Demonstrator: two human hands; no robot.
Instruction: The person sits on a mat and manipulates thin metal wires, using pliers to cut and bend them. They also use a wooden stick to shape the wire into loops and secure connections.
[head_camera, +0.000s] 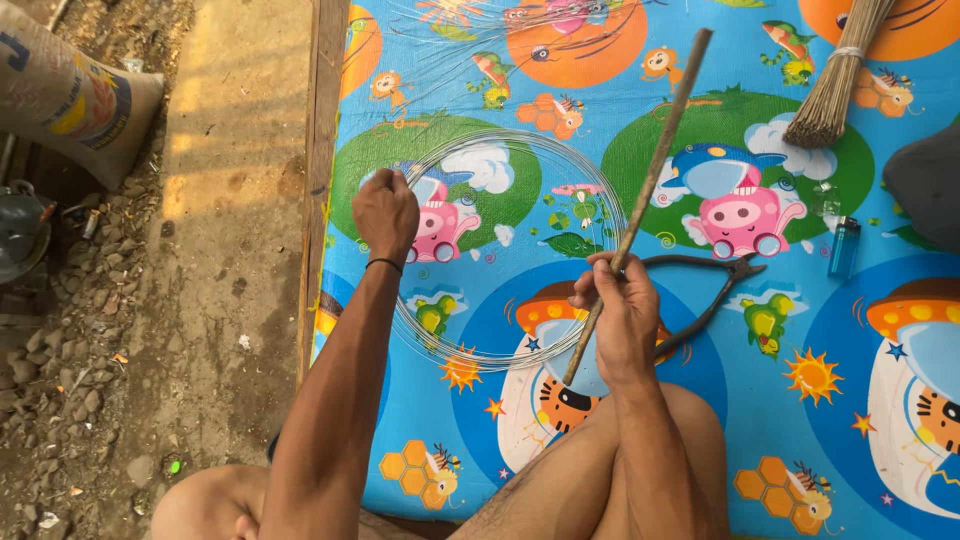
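Item: left hand (385, 212), closed in a pinch on the far-left rim of the wire coil (500, 250), a black band at the wrist.

Item: right hand (622, 318), fingers wrapped shut around a thin brown stick (645, 190), which slants up and away over the coil's right edge.

Item: wire coil, lying flat on the cartoon-printed mat (700, 420), between our hands.

Item: pliers (715, 290), on the mat just beyond the right hand (partly hidden by it).

Item: blue lighter (844, 247) and broom bundle (835, 80), well apart to the right.

We judge the step as drawing wire toward the stick; the next move would need a free wire end, steady tension.
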